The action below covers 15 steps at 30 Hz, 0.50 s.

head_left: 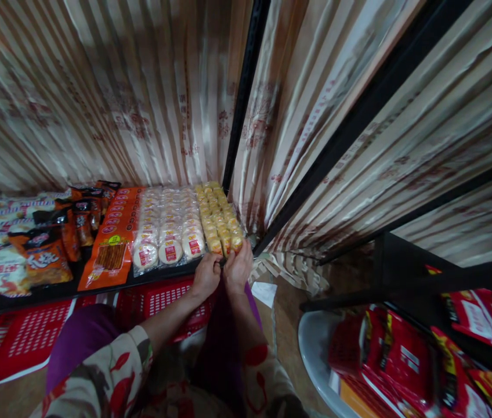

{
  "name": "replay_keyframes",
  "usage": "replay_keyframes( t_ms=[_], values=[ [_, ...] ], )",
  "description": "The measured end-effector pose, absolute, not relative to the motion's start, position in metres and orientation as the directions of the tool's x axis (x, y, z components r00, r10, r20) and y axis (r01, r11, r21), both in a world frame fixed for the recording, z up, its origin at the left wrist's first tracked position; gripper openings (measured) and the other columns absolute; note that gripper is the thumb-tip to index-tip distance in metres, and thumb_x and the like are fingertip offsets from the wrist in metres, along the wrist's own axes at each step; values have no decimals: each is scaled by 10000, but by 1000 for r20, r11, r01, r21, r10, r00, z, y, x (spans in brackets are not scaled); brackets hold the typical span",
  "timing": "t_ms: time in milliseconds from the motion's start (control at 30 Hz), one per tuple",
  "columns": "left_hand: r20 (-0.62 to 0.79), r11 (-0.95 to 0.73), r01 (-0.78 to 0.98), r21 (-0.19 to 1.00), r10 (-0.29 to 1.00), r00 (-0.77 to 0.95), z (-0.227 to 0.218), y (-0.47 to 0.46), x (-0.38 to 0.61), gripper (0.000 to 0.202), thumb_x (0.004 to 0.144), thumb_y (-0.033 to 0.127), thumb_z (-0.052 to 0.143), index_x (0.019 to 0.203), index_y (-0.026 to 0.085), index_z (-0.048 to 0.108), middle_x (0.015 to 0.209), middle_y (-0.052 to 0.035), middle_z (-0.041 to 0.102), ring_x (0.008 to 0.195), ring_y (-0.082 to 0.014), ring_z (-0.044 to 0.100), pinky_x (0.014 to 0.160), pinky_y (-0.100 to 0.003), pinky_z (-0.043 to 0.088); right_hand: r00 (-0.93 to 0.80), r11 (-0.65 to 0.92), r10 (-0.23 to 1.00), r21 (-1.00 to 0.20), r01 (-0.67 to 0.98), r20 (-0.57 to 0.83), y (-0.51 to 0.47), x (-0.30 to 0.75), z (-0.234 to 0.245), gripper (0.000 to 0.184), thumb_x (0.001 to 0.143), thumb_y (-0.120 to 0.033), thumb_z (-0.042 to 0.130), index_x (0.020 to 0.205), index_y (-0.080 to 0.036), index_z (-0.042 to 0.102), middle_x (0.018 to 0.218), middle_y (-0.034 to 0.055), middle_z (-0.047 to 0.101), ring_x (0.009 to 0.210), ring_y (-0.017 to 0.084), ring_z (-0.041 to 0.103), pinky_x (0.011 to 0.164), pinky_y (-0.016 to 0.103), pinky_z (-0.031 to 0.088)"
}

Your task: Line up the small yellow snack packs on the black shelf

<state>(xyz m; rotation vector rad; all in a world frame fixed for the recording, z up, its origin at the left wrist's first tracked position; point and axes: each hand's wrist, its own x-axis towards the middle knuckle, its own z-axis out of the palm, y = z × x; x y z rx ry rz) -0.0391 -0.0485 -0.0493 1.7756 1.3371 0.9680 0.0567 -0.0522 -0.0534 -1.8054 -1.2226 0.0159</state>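
Observation:
Several rows of small yellow wrapped snacks [217, 216] stand at the right end of a black shelf. At their front edge are both my hands, close together. My left hand [206, 277] has its fingers curled in at the lower left corner of the front yellow packs. My right hand [238, 267] is wrapped around the front right side of the same packs, its fingertips partly hidden. Left of them lie rows of round white cakes [170, 251] in clear wrapping with red labels. Beside those is an orange strip of snack packaging [109, 249].
Orange and black snack bags [49, 259] and white bags [8, 270] fill the shelf's left part. Red baskets [20, 339] sit below. A black post [246, 93] and pleated curtains [150, 87] stand behind. At right, a grey tub [311, 348] holds red packets [409, 360].

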Motion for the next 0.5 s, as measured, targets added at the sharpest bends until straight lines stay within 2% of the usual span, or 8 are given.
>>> replay_keyframes(
  t_ms=[233,500],
  values=[
    [168,-253,453,855,961,220,-51,-45,-40,276,743,17,444,893,174,616,892,-64,618,886,-180,569,880,-318,439,518,-34,724,-726,686,455,-38,60,-58,493,845,-151,303,1331,-75,339,1370,195,393,1311,236,312,1070,460,280],
    [192,-308,526,793,945,264,-46,-44,-42,240,772,47,440,898,164,606,893,-77,625,894,-187,573,865,-318,446,498,-53,742,-701,711,449,-32,65,-63,516,871,-254,345,1351,-65,321,1344,201,428,1274,248,366,1051,451,316]
  ],
)
